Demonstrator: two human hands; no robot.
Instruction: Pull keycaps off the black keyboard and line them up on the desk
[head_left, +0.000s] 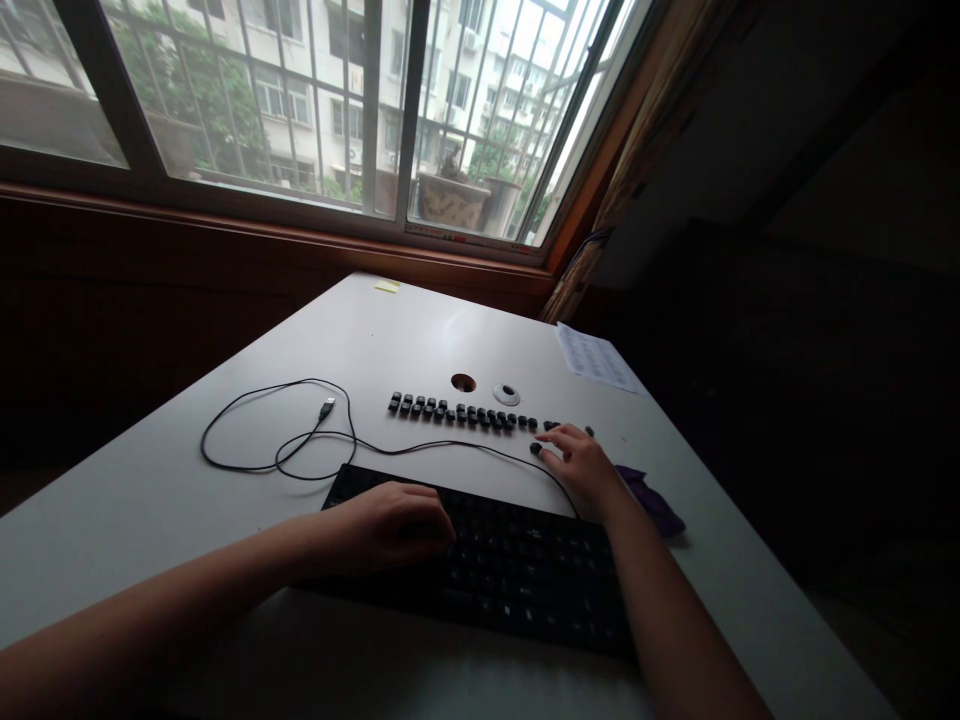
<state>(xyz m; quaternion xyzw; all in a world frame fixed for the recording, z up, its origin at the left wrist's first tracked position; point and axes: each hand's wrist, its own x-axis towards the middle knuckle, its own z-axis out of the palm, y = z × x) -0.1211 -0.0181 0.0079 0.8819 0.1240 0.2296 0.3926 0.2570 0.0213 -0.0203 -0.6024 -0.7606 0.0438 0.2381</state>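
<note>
A black keyboard (pixel 525 570) lies at the near side of the white table. Over its left half rests my left hand (pixel 397 525), fingers curled in; the fingertips are in shadow, and anything inside them is hidden. Beyond the keyboard's right part, my right hand (pixel 577 460) reaches over the table with thumb and fingers apart. A loose black keycap (pixel 535 448) sits right by its fingertips; whether they touch I cannot tell. Farther back, several black keycaps (pixel 465 413) stand in two rows, the right end partly behind my right hand.
A black cable (pixel 405 452) loops across the table (pixel 300 540) to a USB plug (pixel 327 408). Behind the keycaps are a round hole (pixel 463 383) and a white ring (pixel 506 394). A purple cloth (pixel 652 502), a printed sheet (pixel 596 357) and a yellow note (pixel 387 286) lie near the edges.
</note>
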